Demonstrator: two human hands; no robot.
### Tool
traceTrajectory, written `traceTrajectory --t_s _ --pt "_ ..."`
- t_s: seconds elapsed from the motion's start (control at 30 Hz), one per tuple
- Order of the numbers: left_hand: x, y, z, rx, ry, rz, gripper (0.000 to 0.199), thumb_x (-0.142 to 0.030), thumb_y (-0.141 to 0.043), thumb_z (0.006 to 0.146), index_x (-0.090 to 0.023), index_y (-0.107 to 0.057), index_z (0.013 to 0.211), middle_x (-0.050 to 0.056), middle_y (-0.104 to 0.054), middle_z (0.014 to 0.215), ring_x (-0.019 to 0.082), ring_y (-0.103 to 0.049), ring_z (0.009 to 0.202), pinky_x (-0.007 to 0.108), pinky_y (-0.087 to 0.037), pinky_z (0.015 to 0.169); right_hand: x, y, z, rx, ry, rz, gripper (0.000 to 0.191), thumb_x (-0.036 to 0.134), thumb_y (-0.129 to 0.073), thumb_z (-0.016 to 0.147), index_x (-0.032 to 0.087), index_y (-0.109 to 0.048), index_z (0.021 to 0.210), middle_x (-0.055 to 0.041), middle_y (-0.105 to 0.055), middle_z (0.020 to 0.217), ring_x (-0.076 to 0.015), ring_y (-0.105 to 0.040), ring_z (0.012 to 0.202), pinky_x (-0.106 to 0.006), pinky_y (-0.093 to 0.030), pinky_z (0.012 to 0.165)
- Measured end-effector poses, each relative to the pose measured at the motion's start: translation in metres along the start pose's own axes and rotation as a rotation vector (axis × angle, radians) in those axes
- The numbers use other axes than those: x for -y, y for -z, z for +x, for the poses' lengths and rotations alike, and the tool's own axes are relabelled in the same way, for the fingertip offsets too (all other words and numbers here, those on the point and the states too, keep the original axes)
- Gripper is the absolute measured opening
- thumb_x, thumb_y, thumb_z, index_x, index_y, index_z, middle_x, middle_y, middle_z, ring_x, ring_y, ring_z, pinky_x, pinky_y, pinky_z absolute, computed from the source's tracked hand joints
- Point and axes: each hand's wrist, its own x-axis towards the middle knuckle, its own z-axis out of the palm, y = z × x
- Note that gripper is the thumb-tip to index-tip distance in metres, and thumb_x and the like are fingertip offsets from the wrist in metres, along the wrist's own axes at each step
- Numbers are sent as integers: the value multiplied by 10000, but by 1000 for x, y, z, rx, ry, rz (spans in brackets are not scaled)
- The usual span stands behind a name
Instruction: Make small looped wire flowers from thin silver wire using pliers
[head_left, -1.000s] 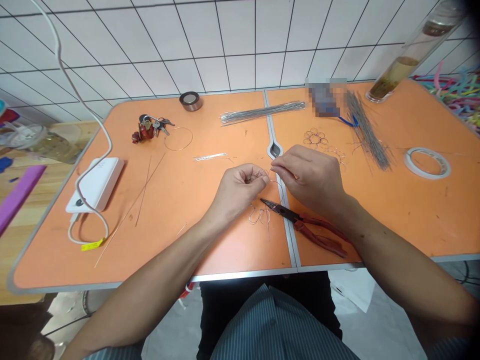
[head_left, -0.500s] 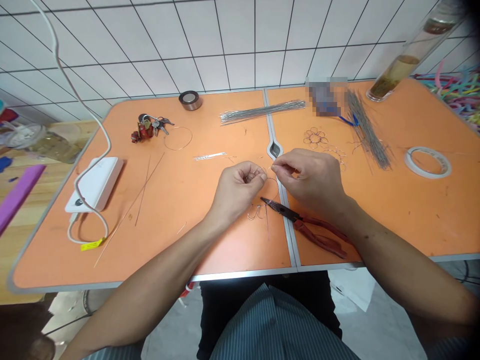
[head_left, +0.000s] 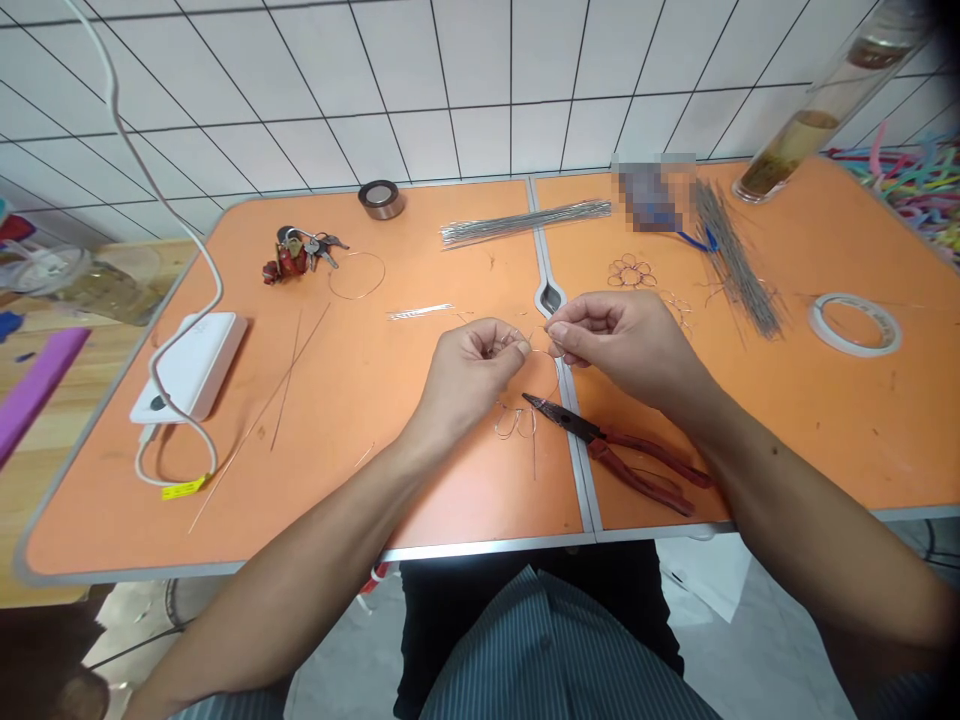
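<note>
Near the middle of the orange table (head_left: 405,400), my left hand (head_left: 480,365) pinches a thin bent wire, mostly hidden by the fingers. My right hand (head_left: 619,345) is closed just to its right, fingertips together at the wire; a small gap parts the two hands. A curved wire loop (head_left: 556,375) hangs between and below them. Red-handled pliers (head_left: 630,455) lie below my right hand, jaws pointing left. Beside the jaws rests a piece of looped wire (head_left: 514,422). A flower-shaped wire (head_left: 631,271) lies behind my right hand.
Wire bundles (head_left: 525,222) (head_left: 739,260) lie at the back. Around them are brown tape (head_left: 381,200), a white roll (head_left: 856,325), keys (head_left: 319,247) and a glass tube (head_left: 787,150). A white power bank (head_left: 191,368) with cable is at left, near long wires (head_left: 277,390).
My right hand has turned slightly and its fingers have shifted at the wire, with its forearm a little farther right. My left hand has moved slightly left.
</note>
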Motion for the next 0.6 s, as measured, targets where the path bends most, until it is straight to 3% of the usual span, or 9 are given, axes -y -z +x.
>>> traceTrajectory --t_s 0.13,0.6 --pt "1 3 2 -12 20 -56 161 -305 -788 859 -193 -712 771 -19 -594 667 107 -475 578 253 -391 544 2 5 2 63 -41 62 98 281 -840 832 188 -820 852 -37 -764 752 -153 -662 678 -304 -564 669" --pt "3 -2 0 -12 3 -43 155 -299 -771 874 -194 -711 777 -20 -595 668 108 -481 583 247 -398 537 -10 1 3 57 -8 37 86 268 -840 792 205 -790 822 -12 -704 718 -151 -610 668 -289 -449 578"
